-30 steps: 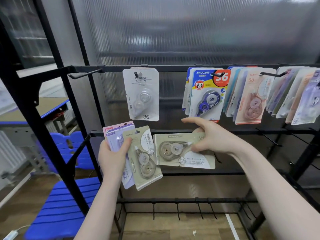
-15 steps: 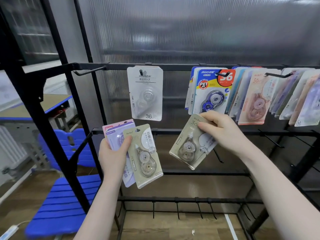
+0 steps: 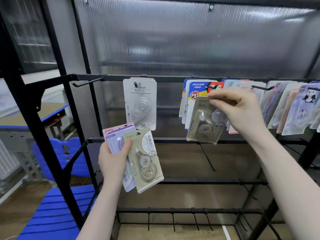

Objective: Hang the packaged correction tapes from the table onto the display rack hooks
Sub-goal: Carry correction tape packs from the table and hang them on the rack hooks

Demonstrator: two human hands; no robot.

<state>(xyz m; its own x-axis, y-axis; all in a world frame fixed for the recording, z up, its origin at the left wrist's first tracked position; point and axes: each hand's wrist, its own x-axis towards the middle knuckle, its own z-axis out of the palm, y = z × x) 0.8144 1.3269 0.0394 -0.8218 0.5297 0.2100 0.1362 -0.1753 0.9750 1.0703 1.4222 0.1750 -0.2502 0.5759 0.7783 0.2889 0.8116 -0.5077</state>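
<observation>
raised beige pack [image 3: 205,122] now upright, right hand [image 3: 242,111] pinching top (left hand [image 3: 112,161] clasps spare packs [image 3: 138,158]).

Dim room; overhead light glares on the ribbed panel [image 3: 190,40]. Right-hand pack [image 3: 206,122] motion-blurred. Wide-angle bending tilts the frame posts.

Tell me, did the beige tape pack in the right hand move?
Yes. The beige pack in the right hand has gone up from the lower rail to the top rail, and turned upright.
</observation>
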